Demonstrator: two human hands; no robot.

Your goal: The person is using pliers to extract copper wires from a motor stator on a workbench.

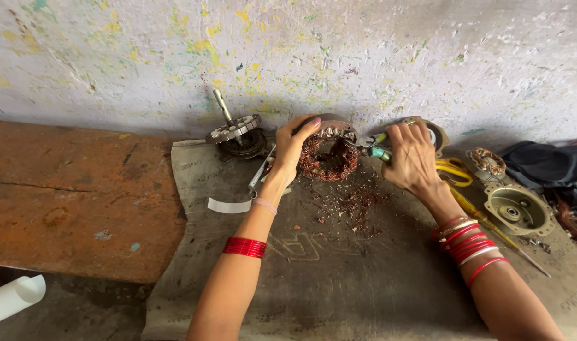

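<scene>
The stator (pixel 329 151) stood on edge near the far edge of the mat (pixel 339 278), just short of the wall (pixel 364 57), with loose copper scraps (pixel 359 203) strewn in front of it. The left hand (pixel 291 151) was closed over its left rim, fingers hooked across the top to steady it. The right hand (pixel 413 156) was closed around the green handles of the pliers (pixel 371 146), whose nose met the windings at the upper right. The stator looked heavy and rigid, an iron ring that would roll if let go, so the outer rim seemed the safe hold; the copper coils looked springy, sharp-ended and easily crumbled. A rotor (pixel 236 131) stood toward the mat's far left corner; scissors (pixel 453 169), a screwdriver (pixel 500 232) and a motor cover (pixel 518 209) lay toward its right edge.
</scene>
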